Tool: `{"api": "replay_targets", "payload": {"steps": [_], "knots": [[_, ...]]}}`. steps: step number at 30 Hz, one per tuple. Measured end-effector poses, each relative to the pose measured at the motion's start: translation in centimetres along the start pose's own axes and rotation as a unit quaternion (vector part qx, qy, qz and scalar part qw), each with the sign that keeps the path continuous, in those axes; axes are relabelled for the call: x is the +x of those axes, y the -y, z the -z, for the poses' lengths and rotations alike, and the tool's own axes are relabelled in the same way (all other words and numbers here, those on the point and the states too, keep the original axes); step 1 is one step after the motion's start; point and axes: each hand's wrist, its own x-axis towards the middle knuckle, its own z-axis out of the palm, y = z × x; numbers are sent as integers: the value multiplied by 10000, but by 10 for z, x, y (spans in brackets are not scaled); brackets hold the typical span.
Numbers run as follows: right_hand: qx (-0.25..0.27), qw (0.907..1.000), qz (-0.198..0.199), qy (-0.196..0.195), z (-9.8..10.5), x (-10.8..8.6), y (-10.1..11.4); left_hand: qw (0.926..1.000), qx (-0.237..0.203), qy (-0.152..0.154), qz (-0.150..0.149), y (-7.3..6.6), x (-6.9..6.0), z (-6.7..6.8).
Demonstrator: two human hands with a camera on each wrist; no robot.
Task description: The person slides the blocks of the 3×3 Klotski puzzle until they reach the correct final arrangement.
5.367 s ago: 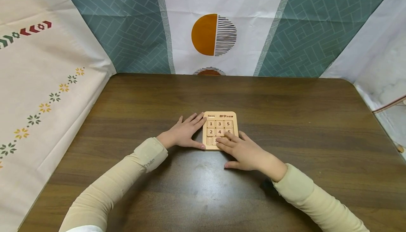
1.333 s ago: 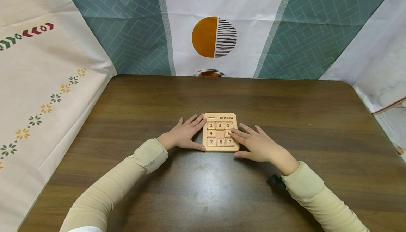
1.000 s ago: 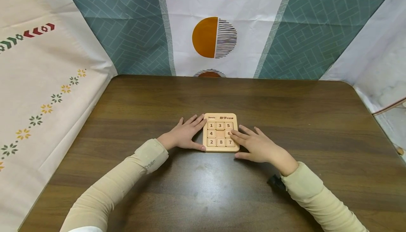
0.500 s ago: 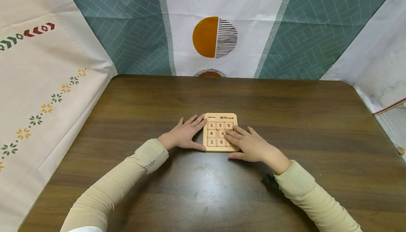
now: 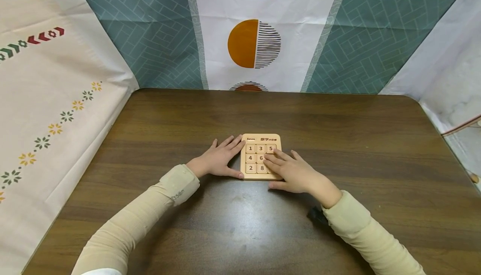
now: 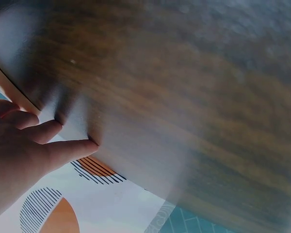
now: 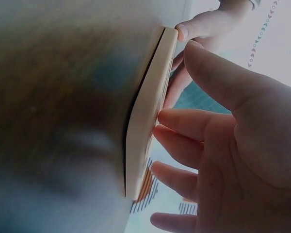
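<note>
A: How do we find the hands?

B: We see the left hand spread wide, its index finger and thumb touching the left edge of the wooden board, with nothing in its grasp. The right hand has its fingers extended and parted, some fingertips on the board's face; it grasps nothing either, and its thumb sticks out past the near edge.

A: And where does the board lie for us?

B: Flat on the table, between the two hands. It is a shallow frame with square numbered tiles set inside.

A: Which tiles can we read?

B: In the far row, tile 1, tile 3 and tile 5. In the middle row, tile 4, then tile 6, right beside the fingertips. In the near row, tile 2 and tile 8. The right hand covers the right end of both lower rows, so we cannot tell the numbers there.

A: What do we have farther out?

B: Beige sleeves on both arms, a teal and white cloth beyond the table, and a flower-patterned cream cloth on our left.
</note>
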Motion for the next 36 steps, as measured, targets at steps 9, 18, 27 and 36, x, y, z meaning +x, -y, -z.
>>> {"api": "replay_targets", "payload": {"steps": [9,18,27,36], "knots": [[156,9999,-41,-5,-1,-19,1,10000,16,39,30,0,0,0],[74,9999,26,-64,-3,-33,4,10000,31,47,5,0,-1,1],[44,9999,29,-86,-6,-37,4,10000,41,36,14,0,0,1],[-11,10000,11,-18,-4,-33,2,10000,42,38,4,0,0,1]]}}
